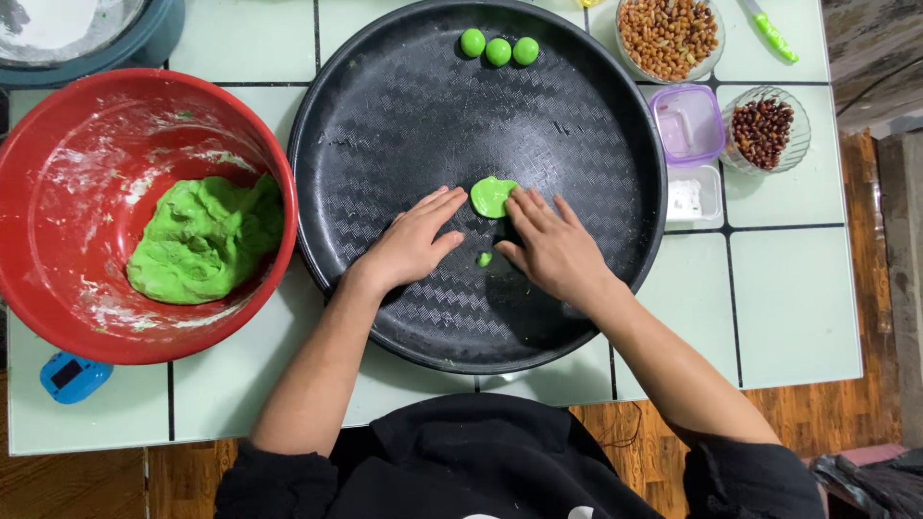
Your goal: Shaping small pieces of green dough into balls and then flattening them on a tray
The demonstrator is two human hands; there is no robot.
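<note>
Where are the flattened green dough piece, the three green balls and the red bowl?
Flattened dough piece (492, 196), head view, its middle.
Three green balls (498, 51), head view, middle ball.
Red bowl (58, 317), head view, inner wall.

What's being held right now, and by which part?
Nothing is lifted. The left hand and right hand lie flat on the black tray, fingertips touching opposite edges of the flattened green dough piece.

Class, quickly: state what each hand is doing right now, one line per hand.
Left hand: open, flat on the black tray, fingertips touching the flattened green dough piece.
Right hand: open, fingertips on the same piece, holding nothing.
</note>
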